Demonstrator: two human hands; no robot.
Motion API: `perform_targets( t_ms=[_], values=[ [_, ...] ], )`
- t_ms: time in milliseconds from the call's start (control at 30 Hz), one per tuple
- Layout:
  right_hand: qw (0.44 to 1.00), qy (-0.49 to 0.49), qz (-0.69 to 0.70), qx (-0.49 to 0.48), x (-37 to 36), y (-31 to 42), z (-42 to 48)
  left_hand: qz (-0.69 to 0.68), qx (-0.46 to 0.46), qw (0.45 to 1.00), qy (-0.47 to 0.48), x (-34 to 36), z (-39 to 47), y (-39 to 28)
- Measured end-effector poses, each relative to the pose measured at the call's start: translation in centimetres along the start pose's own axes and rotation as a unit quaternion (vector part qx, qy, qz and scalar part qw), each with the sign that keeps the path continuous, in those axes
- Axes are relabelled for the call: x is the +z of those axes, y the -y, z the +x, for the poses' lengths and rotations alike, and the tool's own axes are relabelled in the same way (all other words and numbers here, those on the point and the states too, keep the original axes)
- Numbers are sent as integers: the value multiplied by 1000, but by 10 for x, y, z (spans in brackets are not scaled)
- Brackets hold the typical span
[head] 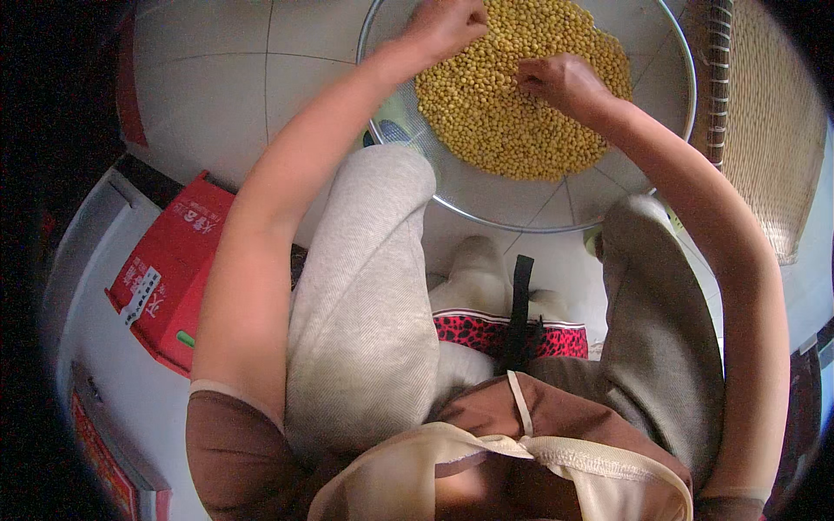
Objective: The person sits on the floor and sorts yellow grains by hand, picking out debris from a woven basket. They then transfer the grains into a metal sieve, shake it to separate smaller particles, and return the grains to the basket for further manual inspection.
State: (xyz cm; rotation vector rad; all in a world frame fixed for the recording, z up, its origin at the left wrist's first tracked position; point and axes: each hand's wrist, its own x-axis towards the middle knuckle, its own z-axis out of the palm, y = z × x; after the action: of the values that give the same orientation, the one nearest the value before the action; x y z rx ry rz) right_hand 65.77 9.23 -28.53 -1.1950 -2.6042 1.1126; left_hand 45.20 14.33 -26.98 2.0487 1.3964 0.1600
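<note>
A large round mesh sieve (521, 229) with a shiny metal rim is before me, just past my knees. A broad layer of dry yellow soybeans (521, 140) covers much of its mesh. My left hand (453, 26) is over the far left part of the beans, its fingers curled in. Lower and to the right, my right hand (563, 78) has its fingertips drawn together at the beans. The fingers hide whether either hand holds any beans.
A red box (172, 260) bearing writing rests on a white surface (91, 293) at my left. At the right is a woven straw panel (769, 124) with a bound edge. Red-and-black spotted cloth (466, 331) and a black strap (520, 293) show between my legs. Below is tiled floor (208, 98).
</note>
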Motion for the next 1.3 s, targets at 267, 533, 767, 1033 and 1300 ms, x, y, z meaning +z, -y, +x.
perform_targets(
  t_ms=[267, 533, 767, 1033, 1300],
  values=[
    [999, -31, 41, -1, -19, -28, -25, -15, -55, 996, 70, 8, -6, -7],
    [985, -7, 170, 40, -79, -21, -12, -42, -21, 998, -49, 18, -5, -7],
    [891, -305, 330, 68, -163, 0, 29, 31, 84, 994, -59, 41, 14, 18],
    [929, -63, 212, 297, -98, 27, -118, -424, -60, 896, -116, -89, -9, -30],
    [876, -124, 246, 397, 0, -13, -178, -303, -302, 902, 60, -44, -95, 78]
  ],
)
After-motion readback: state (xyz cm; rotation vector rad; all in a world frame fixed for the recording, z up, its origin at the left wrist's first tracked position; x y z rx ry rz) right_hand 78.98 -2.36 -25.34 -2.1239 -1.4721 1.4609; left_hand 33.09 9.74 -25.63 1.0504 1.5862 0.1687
